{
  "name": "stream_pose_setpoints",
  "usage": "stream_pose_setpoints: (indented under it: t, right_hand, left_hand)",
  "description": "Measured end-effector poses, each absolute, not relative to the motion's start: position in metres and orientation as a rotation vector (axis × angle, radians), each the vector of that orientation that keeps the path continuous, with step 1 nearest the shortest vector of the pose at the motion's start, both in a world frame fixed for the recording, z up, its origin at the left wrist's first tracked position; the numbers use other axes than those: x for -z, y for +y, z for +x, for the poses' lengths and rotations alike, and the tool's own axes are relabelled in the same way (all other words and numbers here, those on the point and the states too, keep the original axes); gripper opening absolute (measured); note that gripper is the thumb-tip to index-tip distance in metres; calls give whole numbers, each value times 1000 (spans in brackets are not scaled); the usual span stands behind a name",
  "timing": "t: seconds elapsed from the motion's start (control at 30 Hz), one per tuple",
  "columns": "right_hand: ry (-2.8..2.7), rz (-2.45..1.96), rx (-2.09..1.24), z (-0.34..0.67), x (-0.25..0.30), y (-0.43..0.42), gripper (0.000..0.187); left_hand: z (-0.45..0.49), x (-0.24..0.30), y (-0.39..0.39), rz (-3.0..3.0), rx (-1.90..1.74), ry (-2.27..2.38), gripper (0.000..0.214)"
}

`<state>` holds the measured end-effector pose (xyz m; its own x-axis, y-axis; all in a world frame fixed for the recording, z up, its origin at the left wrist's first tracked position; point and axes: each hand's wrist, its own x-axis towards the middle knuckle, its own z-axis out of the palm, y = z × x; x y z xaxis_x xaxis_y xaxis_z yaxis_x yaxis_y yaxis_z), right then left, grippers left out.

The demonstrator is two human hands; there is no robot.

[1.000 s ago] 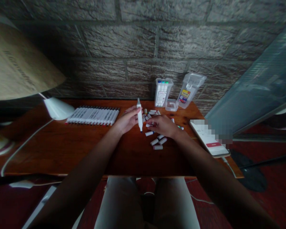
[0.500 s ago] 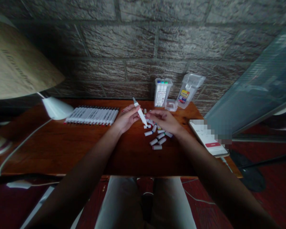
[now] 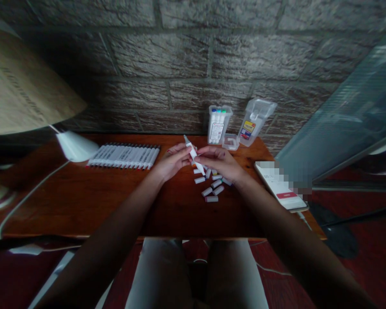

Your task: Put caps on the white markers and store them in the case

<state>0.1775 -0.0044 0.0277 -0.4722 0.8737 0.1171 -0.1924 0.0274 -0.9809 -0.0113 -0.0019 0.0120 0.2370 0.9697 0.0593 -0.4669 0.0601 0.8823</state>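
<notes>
An uncapped white marker (image 3: 193,151) is held up at a slant above the table, its grey tip pointing up and away. My left hand (image 3: 175,162) is closed around its body. From the other side, my right hand (image 3: 220,162) pinches the marker's lower half between thumb and fingers. Loose white marker caps (image 3: 212,199) lie scattered beneath and in front of the right hand, some hidden by it. A small orange spot shows under the marker beside the left fingertips; what it belongs to is unclear.
Left of my hands lies a row of white markers (image 3: 124,156). At the back stand a clear case with markers (image 3: 216,125), a clear lid (image 3: 257,120) and a small clear piece (image 3: 230,142). A phone (image 3: 281,189) rests right; a lamp (image 3: 75,146) stands left.
My right hand has moved from above the caps to the marker and now grips it. The marker has shifted slightly right and down in my left hand.
</notes>
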Motion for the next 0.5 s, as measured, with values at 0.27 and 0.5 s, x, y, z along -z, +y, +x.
stream_pose_setpoints:
  t: [0.27,0.5]
  right_hand:
    - [-1137,-754,-1642,185,-46,-4,36]
    - [-1148,-799,-1626,184,-48,-7,33]
  left_hand:
    - [-8,-13,1,914,-1263,855,39]
    - [-7,-5,5,1092,-1355,973,53]
